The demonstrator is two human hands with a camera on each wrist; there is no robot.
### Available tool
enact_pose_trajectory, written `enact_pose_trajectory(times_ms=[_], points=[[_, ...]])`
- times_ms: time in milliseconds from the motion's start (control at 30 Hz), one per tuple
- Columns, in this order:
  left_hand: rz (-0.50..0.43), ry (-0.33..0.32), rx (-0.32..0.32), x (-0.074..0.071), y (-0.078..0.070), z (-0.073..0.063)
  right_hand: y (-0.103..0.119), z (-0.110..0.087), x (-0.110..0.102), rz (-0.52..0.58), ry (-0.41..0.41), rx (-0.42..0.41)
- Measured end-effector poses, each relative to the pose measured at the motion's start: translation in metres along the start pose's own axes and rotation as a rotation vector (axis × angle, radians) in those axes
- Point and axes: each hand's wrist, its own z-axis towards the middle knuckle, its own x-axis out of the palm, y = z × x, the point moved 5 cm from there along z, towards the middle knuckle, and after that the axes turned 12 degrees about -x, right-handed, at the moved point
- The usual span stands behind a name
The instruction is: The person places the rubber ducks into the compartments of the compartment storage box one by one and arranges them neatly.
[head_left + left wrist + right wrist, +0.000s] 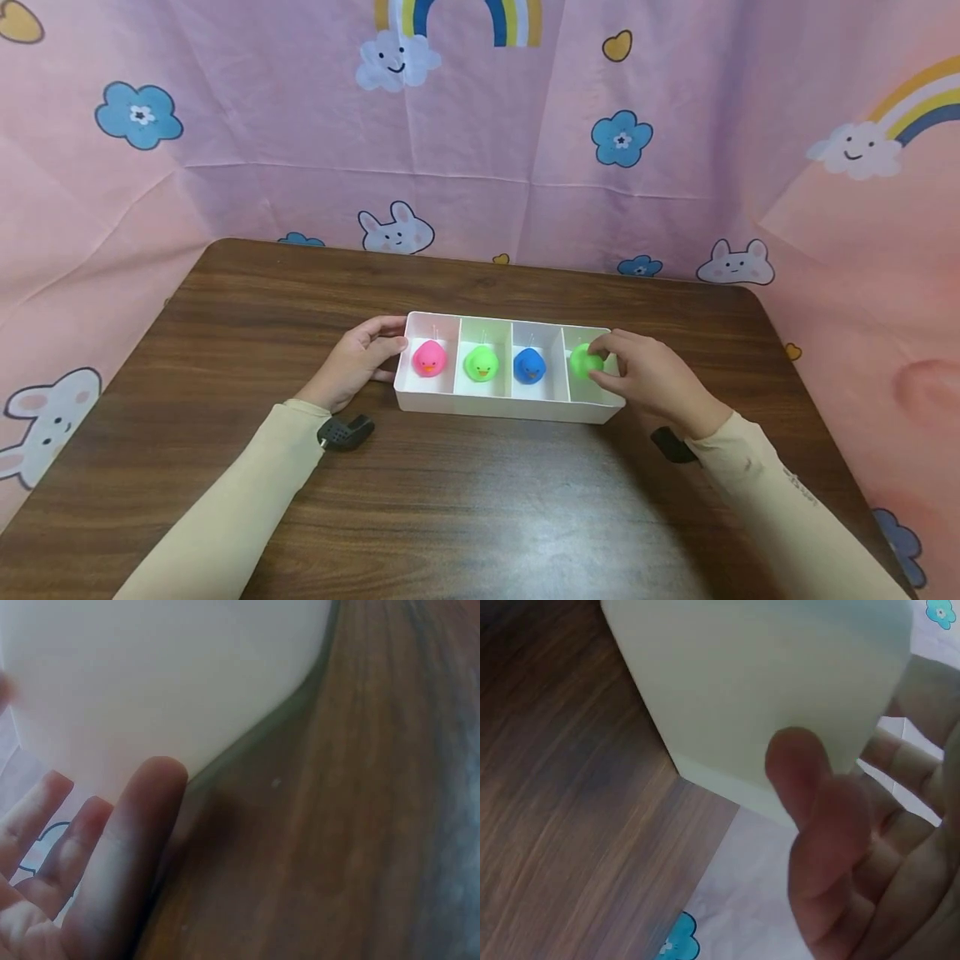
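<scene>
A white four-compartment tray (510,407) lies across the table. From left to right it holds a pink rubber duck (429,358), a green rubber duck (482,363), a blue rubber duck (529,366) and another green duck (582,360), one per compartment. My left hand (360,357) rests against the tray's left end, thumb at the rim, fairly straight fingers (135,847) along the outer wall. My right hand (651,375) reaches over the right end and pinches the rightmost green duck between thumb and index finger. That duck's face is hidden; the other fingers (799,769) hang outside the end wall.
The tray stands on a dark wood-grain table (450,500). A pink cloth (480,125) printed with rainbows, flowers and rabbits hangs behind the table and along its sides. Both wrists carry black camera mounts (347,433).
</scene>
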Motion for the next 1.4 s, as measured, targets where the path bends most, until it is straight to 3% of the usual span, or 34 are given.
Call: enact_pose_trajectory(times_ms=[800,1400], points=[[0.021,-0.029,-0.025,0.001,0.0,-0.001,-0.01,0.014,0.017,-0.033,0.133,0.064],[0.036,-0.032,-0.014,0.001,-0.001,0.001,-0.007,0.016,0.021,-0.036,0.111,0.046]])
